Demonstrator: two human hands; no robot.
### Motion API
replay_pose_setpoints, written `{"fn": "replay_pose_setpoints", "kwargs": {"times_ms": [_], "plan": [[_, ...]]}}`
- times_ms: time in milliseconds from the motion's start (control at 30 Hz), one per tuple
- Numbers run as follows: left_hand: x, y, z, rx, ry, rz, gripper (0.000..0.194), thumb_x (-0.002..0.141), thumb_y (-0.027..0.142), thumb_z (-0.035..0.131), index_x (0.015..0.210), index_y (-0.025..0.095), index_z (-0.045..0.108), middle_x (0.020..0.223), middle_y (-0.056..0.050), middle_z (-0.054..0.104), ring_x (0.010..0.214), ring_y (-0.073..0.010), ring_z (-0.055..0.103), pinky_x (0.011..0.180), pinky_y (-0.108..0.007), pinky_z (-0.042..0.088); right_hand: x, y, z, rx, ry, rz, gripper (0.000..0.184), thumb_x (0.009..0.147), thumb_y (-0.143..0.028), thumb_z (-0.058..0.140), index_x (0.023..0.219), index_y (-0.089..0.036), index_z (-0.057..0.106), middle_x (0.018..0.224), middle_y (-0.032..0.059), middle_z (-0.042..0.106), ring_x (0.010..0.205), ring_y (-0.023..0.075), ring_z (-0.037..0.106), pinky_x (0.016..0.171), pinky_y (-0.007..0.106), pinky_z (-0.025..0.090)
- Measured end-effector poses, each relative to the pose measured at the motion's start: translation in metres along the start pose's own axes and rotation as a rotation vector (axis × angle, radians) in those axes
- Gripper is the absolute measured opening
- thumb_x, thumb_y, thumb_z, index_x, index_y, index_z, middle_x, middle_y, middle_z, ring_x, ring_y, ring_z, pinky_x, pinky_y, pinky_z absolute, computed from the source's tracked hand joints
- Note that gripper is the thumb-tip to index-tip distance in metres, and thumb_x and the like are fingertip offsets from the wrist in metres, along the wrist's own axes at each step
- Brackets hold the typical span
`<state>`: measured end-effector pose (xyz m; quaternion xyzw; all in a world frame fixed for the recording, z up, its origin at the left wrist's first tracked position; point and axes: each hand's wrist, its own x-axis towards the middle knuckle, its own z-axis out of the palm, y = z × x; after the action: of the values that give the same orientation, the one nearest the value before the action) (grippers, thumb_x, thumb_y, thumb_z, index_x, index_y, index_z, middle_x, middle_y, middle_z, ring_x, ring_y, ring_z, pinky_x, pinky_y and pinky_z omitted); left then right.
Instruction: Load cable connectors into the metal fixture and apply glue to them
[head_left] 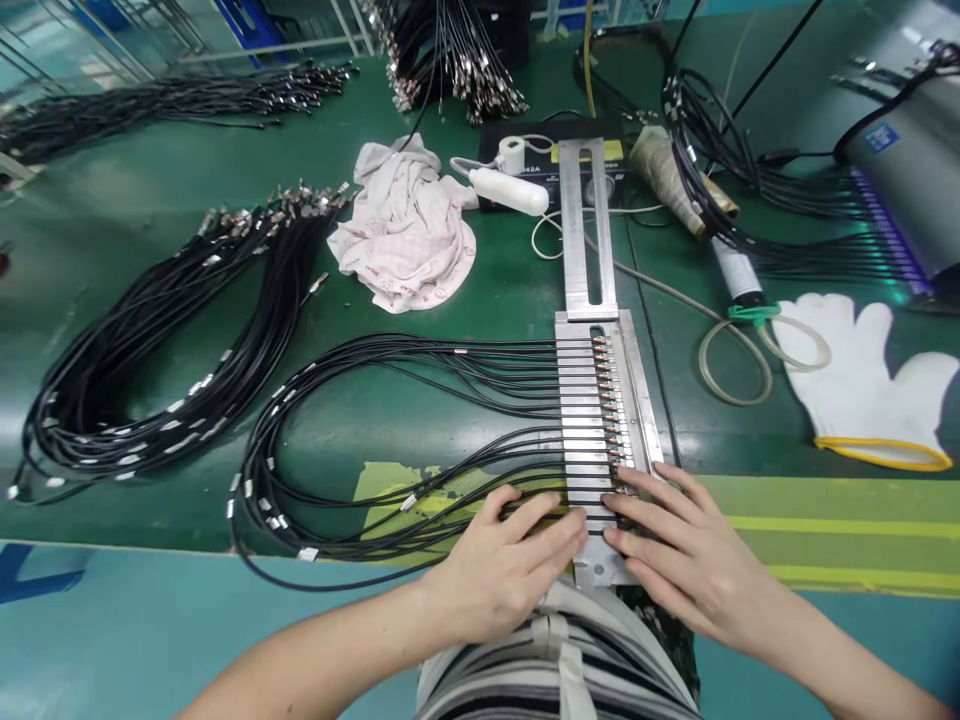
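A slotted metal fixture (581, 420) lies on the bench before me, with several black cables (405, 345) side by side in its grooves. Their small metal connectors (609, 400) line up along its right part. My left hand (510, 565) is palm down at the fixture's lower left edge, index finger and thumb closed at a black cable; the exact contact is partly hidden. Across from it, my right hand (697, 550) rests with fingers spread, tips touching the lower connector end of the fixture. Those fingers hide the lowest connectors. The cables loop out to the left.
A large cable bundle (172, 330) lies at left, with a crumpled cloth (409, 225) beyond the loop. A slotted metal bar (589, 230) extends from the fixture towards a black box (540, 150). On the right are a white glove (862, 380) and a grey machine (907, 170).
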<state>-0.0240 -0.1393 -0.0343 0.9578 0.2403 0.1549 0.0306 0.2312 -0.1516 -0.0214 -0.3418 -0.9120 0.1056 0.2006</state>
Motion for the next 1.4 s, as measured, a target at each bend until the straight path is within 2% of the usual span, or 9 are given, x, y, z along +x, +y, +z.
{"fn": "replay_pose_setpoints", "kwargs": {"times_ms": [167, 400, 567, 667, 767, 933, 1033, 1200, 1400], "plan": [[-0.002, 0.002, 0.0, 0.125, -0.042, 0.083, 0.033, 0.092, 0.023, 0.04, 0.121, 0.017, 0.056, 0.143, -0.003, 0.039, 0.128, -0.0228, 0.031, 0.095, -0.043, 0.032, -0.008, -0.001, 0.004, -0.13, -0.017, -0.144, 0.033, 0.082, -0.016, 0.057, 0.115, -0.011, 0.059, 0.113, 0.0098, 0.066, 0.122, 0.027, 0.046, 0.11, 0.056, 0.019], [0.013, 0.002, -0.016, 0.174, -0.106, 0.182, 0.036, 0.092, 0.023, 0.037, 0.119, 0.01, 0.056, 0.129, -0.011, 0.052, 0.123, -0.0252, 0.036, 0.097, -0.045, 0.031, 0.003, -0.019, 0.001, -0.112, 0.039, 0.008, 0.027, 0.085, -0.012, 0.049, 0.109, -0.017, 0.061, 0.101, 0.0076, 0.069, 0.106, 0.021, 0.057, 0.108, 0.051, 0.025], [0.039, -0.006, -0.028, 0.095, -0.19, 0.265, 0.023, 0.09, 0.021, 0.041, 0.1, 0.012, 0.059, 0.099, -0.009, 0.06, 0.104, -0.0243, 0.048, 0.091, -0.045, 0.032, 0.026, -0.017, -0.026, 0.058, -0.146, 0.042, 0.021, 0.086, -0.014, 0.045, 0.091, -0.021, 0.065, 0.085, 0.0037, 0.068, 0.105, 0.0187, 0.056, 0.106, 0.045, 0.03], [0.058, -0.017, -0.035, 0.025, -0.189, 0.277, 0.019, 0.092, 0.023, 0.04, 0.1, 0.015, 0.055, 0.096, -0.006, 0.058, 0.098, -0.0218, 0.05, 0.087, -0.042, 0.034, 0.04, 0.009, -0.043, 0.079, -0.174, 0.091, 0.022, 0.088, -0.018, 0.044, 0.091, -0.021, 0.065, 0.086, 0.0033, 0.067, 0.105, 0.0176, 0.054, 0.101, 0.038, 0.036], [0.075, -0.03, -0.044, -0.02, -0.203, 0.223, 0.017, 0.093, 0.026, 0.04, 0.101, 0.018, 0.052, 0.101, -0.005, 0.057, 0.099, -0.0211, 0.049, 0.081, -0.037, 0.036, 0.05, 0.059, -0.058, -0.121, -0.077, 0.471, 0.022, 0.089, -0.026, 0.044, 0.098, -0.024, 0.065, 0.102, 0.0015, 0.066, 0.103, 0.0148, 0.055, 0.095, 0.028, 0.04], [0.098, -0.048, -0.057, -0.074, -0.278, 0.163, 0.014, 0.092, 0.026, 0.042, 0.099, 0.022, 0.052, 0.098, -0.002, 0.058, 0.094, -0.0186, 0.05, 0.079, -0.034, 0.037, 0.065, 0.148, -0.076, -0.4, 0.115, 0.962, 0.03, 0.088, -0.025, 0.045, 0.112, -0.012, 0.057, 0.114, 0.0157, 0.058, 0.109, 0.0268, 0.053, 0.094, 0.042, 0.04], [0.113, -0.065, -0.057, -0.068, -0.285, 0.11, 0.015, 0.091, 0.026, 0.044, 0.101, 0.023, 0.054, 0.1, -0.002, 0.059, 0.095, -0.0179, 0.051, 0.081, -0.032, 0.037, 0.073, 0.181, -0.077, -0.441, 0.1, 1.162, 0.033, 0.086, -0.036, 0.054, 0.109, -0.012, 0.056, 0.108, 0.0118, 0.059, 0.1, 0.0241, 0.057, 0.086, 0.045, 0.045], [0.168, -0.111, -0.033, 0.08, -0.229, 0.031, 0.014, 0.087, 0.027, 0.051, 0.097, 0.024, 0.059, 0.095, -0.001, 0.061, 0.093, -0.0177, 0.054, 0.079, -0.03, 0.04, 0.074, 0.206, -0.074, -0.375, 0.049, 1.264, 0.032, 0.088, -0.041, 0.053, 0.105, -0.014, 0.057, 0.1, 0.0061, 0.061, 0.089, 0.0177, 0.059, 0.081, 0.04, 0.049], [0.293, -0.163, 0.021, 0.26, -0.012, -0.101, 0.027, 0.085, 0.015, 0.046, 0.11, 0.012, 0.056, 0.113, -0.013, 0.057, 0.111, -0.0256, 0.047, 0.088, -0.04, 0.039, 0.059, 0.216, -0.081, -0.291, 0.095, 1.18, 0.025, 0.086, -0.03, 0.046, 0.102, -0.012, 0.056, 0.095, 0.0124, 0.066, 0.086, 0.0239, 0.064, 0.07, 0.034, 0.045]]}}
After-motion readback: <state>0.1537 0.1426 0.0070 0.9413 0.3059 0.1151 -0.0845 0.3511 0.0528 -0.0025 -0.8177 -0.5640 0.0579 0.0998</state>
